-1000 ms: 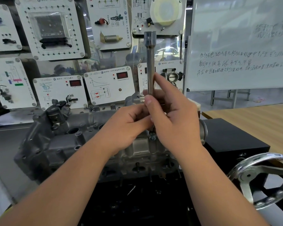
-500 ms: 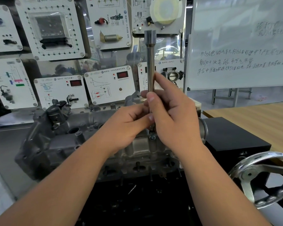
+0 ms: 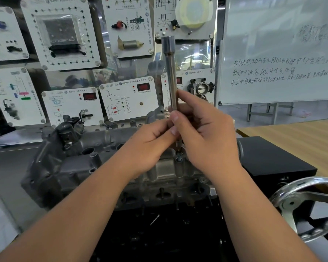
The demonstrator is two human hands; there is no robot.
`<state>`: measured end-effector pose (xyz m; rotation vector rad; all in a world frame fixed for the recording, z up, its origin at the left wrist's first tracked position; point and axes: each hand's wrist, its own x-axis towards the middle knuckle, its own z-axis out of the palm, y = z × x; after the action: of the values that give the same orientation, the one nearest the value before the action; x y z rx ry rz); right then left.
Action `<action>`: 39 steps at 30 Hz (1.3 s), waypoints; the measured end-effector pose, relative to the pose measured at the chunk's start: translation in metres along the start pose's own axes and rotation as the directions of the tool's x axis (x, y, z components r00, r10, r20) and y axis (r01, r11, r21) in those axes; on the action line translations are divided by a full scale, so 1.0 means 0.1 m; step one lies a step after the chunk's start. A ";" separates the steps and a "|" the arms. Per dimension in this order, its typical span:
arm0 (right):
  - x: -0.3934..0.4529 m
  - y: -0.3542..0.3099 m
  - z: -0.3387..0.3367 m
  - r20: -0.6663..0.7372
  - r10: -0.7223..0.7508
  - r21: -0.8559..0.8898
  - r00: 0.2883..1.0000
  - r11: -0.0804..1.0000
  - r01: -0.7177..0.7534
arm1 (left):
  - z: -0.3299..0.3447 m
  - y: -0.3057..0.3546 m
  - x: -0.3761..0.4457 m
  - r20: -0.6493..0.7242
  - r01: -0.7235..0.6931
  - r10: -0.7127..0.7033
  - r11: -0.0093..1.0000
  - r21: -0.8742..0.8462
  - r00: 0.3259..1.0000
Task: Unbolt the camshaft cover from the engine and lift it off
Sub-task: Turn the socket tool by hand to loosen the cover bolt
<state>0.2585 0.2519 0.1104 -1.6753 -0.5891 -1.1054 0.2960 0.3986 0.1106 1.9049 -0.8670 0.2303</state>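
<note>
The grey cast camshaft cover [image 3: 87,157] lies across the top of the engine in front of me. A long steel extension bar [image 3: 171,72] stands upright over a bolt [image 3: 179,157] near the cover's right end. My right hand [image 3: 206,137] grips the bar's lower part with thumb and fingers curled round it. My left hand [image 3: 150,142] pinches the same bar from the left, just below the right thumb. The bar's tip sits close above the bolt head, partly hidden by my fingers.
A chrome handwheel [image 3: 307,205] sticks out at the lower right beside a black box [image 3: 273,159]. Training panels [image 3: 129,103] line the wall behind the engine. A whiteboard [image 3: 280,53] and a wooden table [image 3: 295,135] stand to the right.
Both hands stay on the bar; my fingers have shifted slightly round it and the bar has barely moved.
</note>
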 end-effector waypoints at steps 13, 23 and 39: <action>0.15 -0.02 -0.04 -0.025 0.054 0.041 0.998 0.998 -0.053 | 0.06 0.01 0.09 -0.091 0.002 -0.005 0.999 -0.032 0.996; 0.23 0.01 0.04 -0.011 0.037 0.149 0.999 0.988 -0.035 | 0.05 -0.03 0.07 -0.080 -0.004 0.004 1.000 0.004 0.997; 0.22 0.04 0.05 0.003 0.078 0.153 0.997 0.985 -0.078 | 0.02 -0.05 0.05 -0.086 -0.001 0.004 1.000 0.028 0.996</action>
<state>0.2734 0.2526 0.1273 -1.5506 -0.5865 -0.9817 0.3030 0.3958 0.1088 1.9057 -0.8120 0.3255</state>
